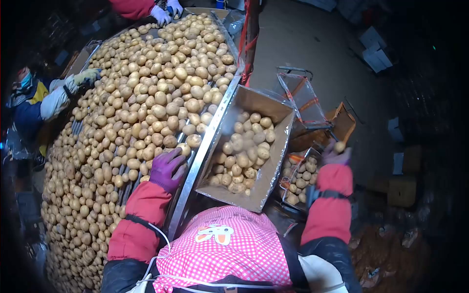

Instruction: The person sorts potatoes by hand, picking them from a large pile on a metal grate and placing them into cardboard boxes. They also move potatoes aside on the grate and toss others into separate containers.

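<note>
Down at the lower middle of the frame, the left hand [167, 168], in a purple glove, lies palm-down on the loose potatoes [146, 97] at the near edge of the sorting table [211, 131]. Its fingers are spread and curled over two or three of them, and whether it has actually closed on one cannot be told from here. Over on the right, the right hand [336, 155] is lifted clear and pinched shut around a single potato [339, 146], a small, pale, round one held above the wire basket [312, 152] that sits low at the person's side. Between the two hands stands a cardboard box [279, 154], leaning against the table's metal rail with its open mouth tipped towards the person. That looks like a matter of reach, since both arms can get to it without stretching. It is already well filled with tan, fairly even-sized potatoes. The heap on the table is dense, light brown and dusty-skinned, running from the top of the frame to the lower left. At the upper left a co-worker's gloved hand [88, 75] rests on the far edge, and white-gloved hands [161, 14] work at the very top. A pink checked apron [229, 249] fills the bottom centre.
</note>
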`<move>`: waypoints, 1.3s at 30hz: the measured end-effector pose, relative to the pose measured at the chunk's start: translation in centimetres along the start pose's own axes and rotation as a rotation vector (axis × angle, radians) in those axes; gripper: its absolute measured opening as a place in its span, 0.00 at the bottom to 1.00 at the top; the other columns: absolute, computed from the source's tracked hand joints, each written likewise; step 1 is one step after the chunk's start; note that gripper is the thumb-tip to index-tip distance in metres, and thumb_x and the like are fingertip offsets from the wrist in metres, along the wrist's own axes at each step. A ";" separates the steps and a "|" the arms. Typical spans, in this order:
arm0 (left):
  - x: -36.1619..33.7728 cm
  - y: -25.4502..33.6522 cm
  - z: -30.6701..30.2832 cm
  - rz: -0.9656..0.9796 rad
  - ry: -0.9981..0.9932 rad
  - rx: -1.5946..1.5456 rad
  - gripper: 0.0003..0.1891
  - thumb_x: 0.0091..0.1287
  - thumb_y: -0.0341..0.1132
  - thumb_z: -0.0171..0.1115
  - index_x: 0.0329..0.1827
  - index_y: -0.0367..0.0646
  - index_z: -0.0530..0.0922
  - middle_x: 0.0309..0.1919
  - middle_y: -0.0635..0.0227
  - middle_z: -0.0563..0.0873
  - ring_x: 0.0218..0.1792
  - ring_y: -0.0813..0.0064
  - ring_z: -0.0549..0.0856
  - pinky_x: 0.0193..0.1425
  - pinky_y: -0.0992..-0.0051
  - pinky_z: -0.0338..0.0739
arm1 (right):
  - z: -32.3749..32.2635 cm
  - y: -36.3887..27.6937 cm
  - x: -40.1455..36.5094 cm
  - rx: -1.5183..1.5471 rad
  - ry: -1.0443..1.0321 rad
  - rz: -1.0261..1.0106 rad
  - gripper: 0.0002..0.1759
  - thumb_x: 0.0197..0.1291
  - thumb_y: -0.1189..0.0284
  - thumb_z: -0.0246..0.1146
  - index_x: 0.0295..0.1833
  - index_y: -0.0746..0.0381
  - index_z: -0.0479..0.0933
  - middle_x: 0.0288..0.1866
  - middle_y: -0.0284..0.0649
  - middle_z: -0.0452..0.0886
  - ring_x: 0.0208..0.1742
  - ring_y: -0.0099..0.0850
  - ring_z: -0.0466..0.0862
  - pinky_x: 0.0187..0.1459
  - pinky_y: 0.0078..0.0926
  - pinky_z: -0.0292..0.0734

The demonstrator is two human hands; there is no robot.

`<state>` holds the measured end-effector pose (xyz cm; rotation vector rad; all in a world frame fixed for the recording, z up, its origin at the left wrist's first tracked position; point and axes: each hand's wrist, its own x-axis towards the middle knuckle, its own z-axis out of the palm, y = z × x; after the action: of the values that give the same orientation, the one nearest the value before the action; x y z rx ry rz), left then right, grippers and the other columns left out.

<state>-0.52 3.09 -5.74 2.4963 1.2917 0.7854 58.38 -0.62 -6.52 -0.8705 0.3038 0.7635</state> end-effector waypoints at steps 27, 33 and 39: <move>-23.8 4.9 -13.4 -1.097 -0.082 0.292 0.36 0.55 0.45 0.74 0.70 0.55 0.73 0.73 0.50 0.69 0.60 0.49 0.81 0.61 0.56 0.80 | 12.1 35.3 -30.2 -1.549 -1.849 -1.037 0.21 0.51 0.60 0.74 0.50 0.53 0.83 0.39 0.41 0.86 0.42 0.44 0.86 0.46 0.43 0.80; -17.1 3.3 -9.7 -0.720 -0.362 0.055 0.32 0.61 0.46 0.69 0.70 0.53 0.73 0.68 0.60 0.75 0.50 0.53 0.86 0.53 0.58 0.83 | 10.6 37.6 -34.2 -2.038 -1.854 -0.699 0.22 0.55 0.54 0.69 0.45 0.60 0.80 0.43 0.44 0.86 0.43 0.46 0.86 0.46 0.43 0.80; -18.0 1.8 -10.6 -0.816 0.029 -0.067 0.28 0.64 0.42 0.67 0.67 0.45 0.76 0.63 0.55 0.81 0.59 0.53 0.83 0.63 0.59 0.79 | 11.6 25.0 -22.3 -1.515 -1.200 0.056 0.16 0.66 0.72 0.64 0.57 0.66 0.79 0.47 0.42 0.85 0.43 0.28 0.85 0.46 0.26 0.82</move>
<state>-13.54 -12.98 -2.58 1.6449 2.0187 0.6252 24.31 7.97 -1.87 -1.5591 -1.5168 1.4161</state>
